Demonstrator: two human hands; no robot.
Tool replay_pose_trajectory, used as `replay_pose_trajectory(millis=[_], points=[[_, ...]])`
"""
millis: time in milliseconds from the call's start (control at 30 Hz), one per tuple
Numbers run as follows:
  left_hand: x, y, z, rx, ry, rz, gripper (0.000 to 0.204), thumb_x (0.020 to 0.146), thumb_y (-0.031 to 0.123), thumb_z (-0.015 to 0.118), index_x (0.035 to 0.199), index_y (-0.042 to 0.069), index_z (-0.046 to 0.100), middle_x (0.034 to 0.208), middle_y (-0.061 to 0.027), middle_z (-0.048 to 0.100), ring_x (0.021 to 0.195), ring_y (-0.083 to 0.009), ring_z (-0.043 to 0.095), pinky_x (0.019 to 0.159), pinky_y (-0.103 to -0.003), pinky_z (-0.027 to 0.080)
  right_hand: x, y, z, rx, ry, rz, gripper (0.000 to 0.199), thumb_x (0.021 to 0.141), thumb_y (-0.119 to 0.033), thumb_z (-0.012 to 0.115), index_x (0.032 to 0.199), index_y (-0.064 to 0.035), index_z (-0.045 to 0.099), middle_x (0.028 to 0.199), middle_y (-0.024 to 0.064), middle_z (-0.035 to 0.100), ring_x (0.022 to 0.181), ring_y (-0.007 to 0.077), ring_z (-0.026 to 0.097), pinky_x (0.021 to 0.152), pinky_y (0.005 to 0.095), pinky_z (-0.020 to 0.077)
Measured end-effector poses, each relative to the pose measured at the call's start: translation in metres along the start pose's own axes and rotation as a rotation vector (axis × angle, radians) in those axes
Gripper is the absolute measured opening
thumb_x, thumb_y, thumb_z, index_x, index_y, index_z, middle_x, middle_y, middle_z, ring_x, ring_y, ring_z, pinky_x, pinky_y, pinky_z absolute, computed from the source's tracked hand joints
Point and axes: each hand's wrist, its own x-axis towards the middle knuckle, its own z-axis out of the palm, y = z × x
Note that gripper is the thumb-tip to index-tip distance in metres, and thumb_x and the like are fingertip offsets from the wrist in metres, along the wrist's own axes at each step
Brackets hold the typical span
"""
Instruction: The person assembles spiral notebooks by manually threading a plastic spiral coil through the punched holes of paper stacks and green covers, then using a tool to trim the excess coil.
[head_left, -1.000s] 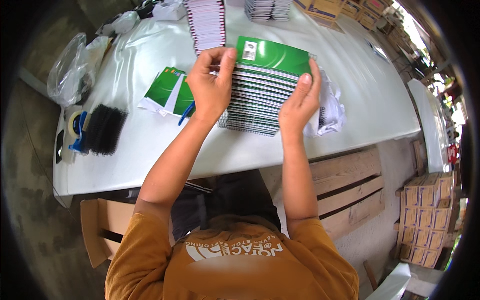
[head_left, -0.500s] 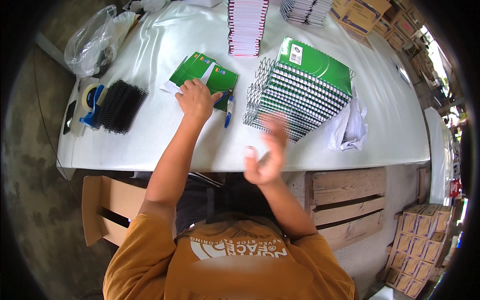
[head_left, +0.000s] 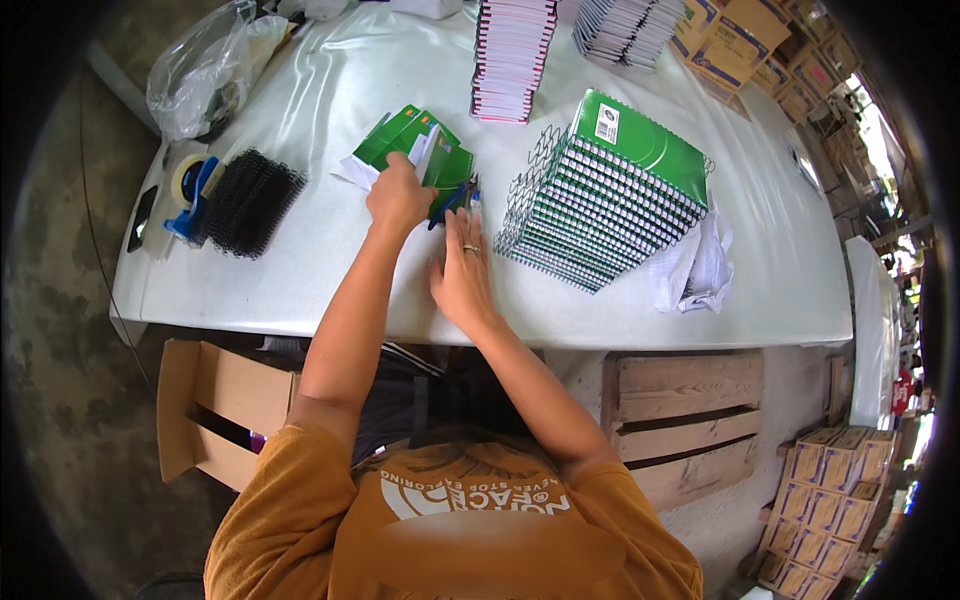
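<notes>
On the glossy white table (head_left: pixel 300 270), at twelve o'clock from the person, lay a few thin green covers (head_left: pixel 420 150) with white paper tucked among them. At their three o'clock rose a slanted stack of green notebooks (head_left: pixel 610 190) with wire spirals, then crumpled white wrap (head_left: pixel 695 270). Black combs (head_left: pixel 250 200) and a tape dispenser (head_left: pixel 185 190) sat at nine o'clock, a clear bag (head_left: pixel 195 75) at ten. Concrete floor, a wooden crate (head_left: pixel 690 410) and cartons (head_left: pixel 820 480) lay around. Left hand (head_left: pixel 398 195) was clenched on the covers' near edge. Right hand (head_left: pixel 462 275) lay flat and released, holding nothing, at six o'clock from the covers beside a blue pen (head_left: pixel 458 198).
</notes>
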Motion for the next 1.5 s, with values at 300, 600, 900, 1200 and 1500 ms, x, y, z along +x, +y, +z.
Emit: replay_pose_trajectory(millis=[300,600,900,1200,1500], points=[[-0.006,-0.020,-0.020,0.008,0.221,-0.057,0.045,0.071,0.034,0.073,0.105,0.008,0.061,0.102,-0.0133,0.063,0.089,-0.0296,0.062,0.073,-0.040,0.047,0.035,0.016,0.007,0.177,-0.102,-0.103,0.060,0.078,0.001,0.055,0.133,-0.0010,0.033,0.133,0.0280,0.039,0.129,0.0441,0.028,0.108,0.0489,0.0218],[-0.017,-0.036,-0.021,0.025,0.367,0.142,0.048,0.074,0.024,0.069,0.119,0.012,0.055,0.119,-0.0118,0.054,0.113,-0.0285,0.049,0.088,-0.042,0.043,0.028,0.019,0.008,-0.026,-0.035,-0.065,0.057,0.079,-0.009,0.058,0.131,0.0002,0.038,0.139,0.0234,0.034,0.135,0.0398,0.020,0.107,0.0531,0.0189],[-0.008,-0.066,-0.027,0.400,-0.055,1.042,0.052,0.071,0.008,0.061,0.122,0.009,0.054,0.134,-0.0060,0.046,0.127,-0.0224,0.039,0.107,-0.040,0.030,0.027,0.017,0.006,-0.059,-0.001,-0.033,0.052,0.078,-0.010,0.061,0.126,0.0011,0.044,0.136,0.0253,0.038,0.131,0.0426,0.026,0.106,0.0488,0.0241],[0.023,-0.044,-0.053,0.253,-0.418,0.954,0.028,0.078,0.027,0.064,0.104,0.017,0.067,0.090,-0.0090,0.068,0.076,-0.0285,0.063,0.069,-0.040,0.049,0.017,0.010,0.001,0.046,0.067,-0.032,0.057,0.080,-0.009,0.058,0.130,0.0058,0.037,0.138,0.0276,0.032,0.133,0.0427,0.021,0.108,0.0527,0.0172],[0.019,-0.043,-0.046,0.321,-0.399,0.921,0.039,0.072,0.024,0.071,0.109,0.013,0.064,0.077,-0.0144,0.065,0.072,-0.0326,0.062,0.067,-0.041,0.048,0.009,0.008,0.001,-0.024,0.016,0.014,0.056,0.079,-0.007,0.057,0.131,0.0039,0.037,0.138,0.0271,0.033,0.133,0.0434,0.021,0.107,0.0547,0.0160]])
